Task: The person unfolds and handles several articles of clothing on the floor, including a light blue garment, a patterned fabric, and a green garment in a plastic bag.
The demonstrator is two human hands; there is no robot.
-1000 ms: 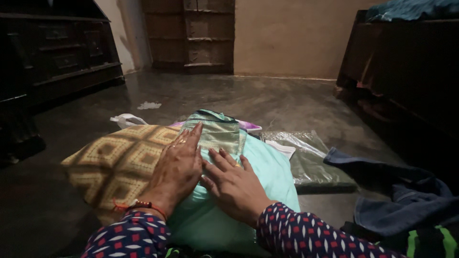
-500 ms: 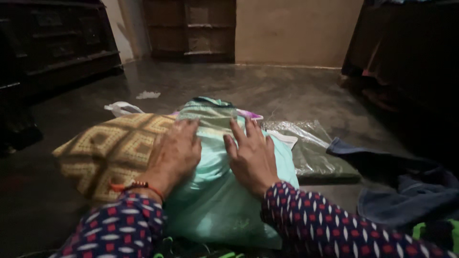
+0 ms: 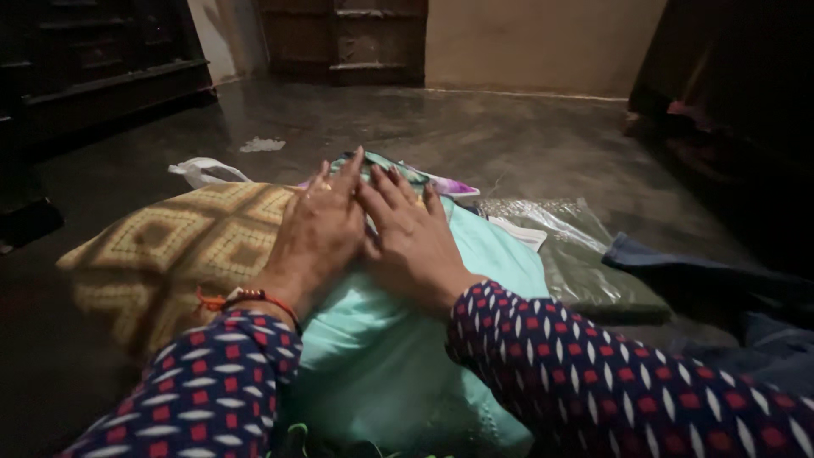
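A folded light turquoise cloth (image 3: 398, 356) with a green-gold woven border lies on the floor in front of me. My left hand (image 3: 318, 229) and my right hand (image 3: 411, 237) both press flat on its far end, side by side and touching, fingers stretched out over the border. Neither hand grips anything. An orange-red thread bracelet (image 3: 246, 297) is on my left wrist. Both sleeves are dark blue with red and white dots.
A brown and yellow diamond-patterned cushion (image 3: 161, 254) lies left of the cloth. A green cloth in a plastic bag (image 3: 577, 271) lies to the right, with a dark blue garment (image 3: 721, 288) beyond. Dark wooden furniture (image 3: 93, 76) stands at the left, a door at the back.
My hands have slid forward along the turquoise cloth to its far end and come together. The view has tilted down and closer.
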